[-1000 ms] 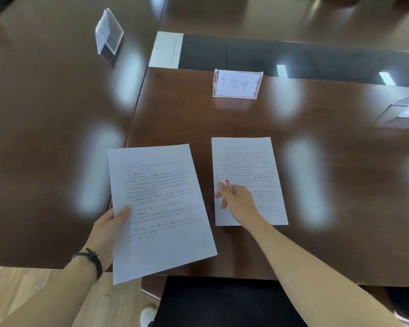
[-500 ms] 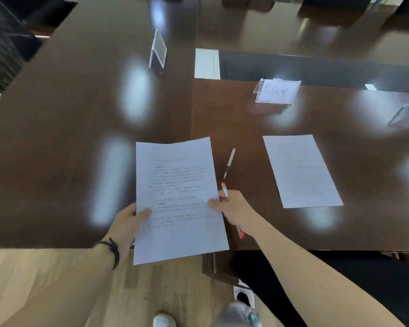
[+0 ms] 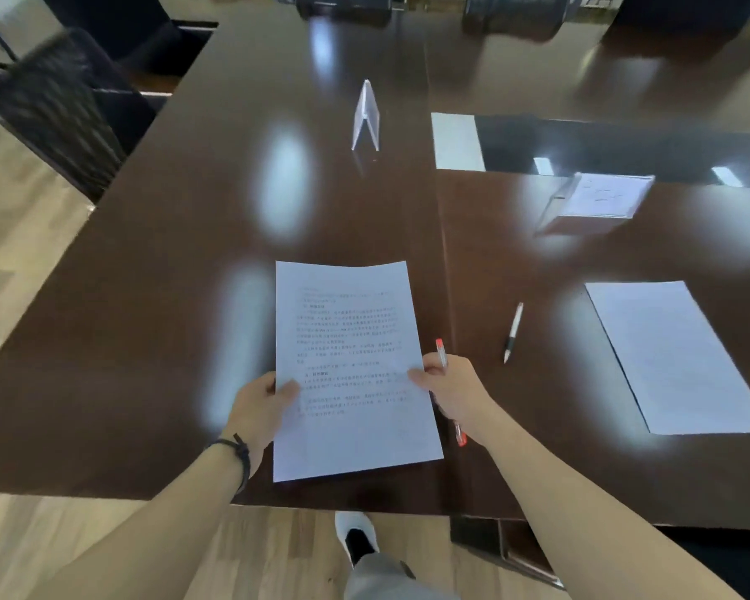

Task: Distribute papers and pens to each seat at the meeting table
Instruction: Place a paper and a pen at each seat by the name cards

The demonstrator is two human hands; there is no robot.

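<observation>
A printed sheet of paper (image 3: 347, 361) is held just above the dark wooden meeting table (image 3: 148, 339), near its front edge. My left hand (image 3: 260, 404) grips the sheet's left side with the thumb on top. My right hand (image 3: 451, 387) pinches the right side and also holds red pens (image 3: 441, 353) that stick out above and below the fist. To the right, another sheet (image 3: 667, 357) lies flat on the table. A white pen (image 3: 513, 332) with a dark grip lies between the two sheets.
A clear name-card stand (image 3: 366, 116) stands edge-on at the table's middle. Another stand with a written card (image 3: 598, 199) is at the right, behind the laid sheet. Dark mesh chairs (image 3: 57, 106) stand at the far left and along the far side. The floor is wood.
My view has swung left along the table. The laid sheet and white pen now sit further right. My right hand left that sheet and took hold of the sheet in my left hand.
</observation>
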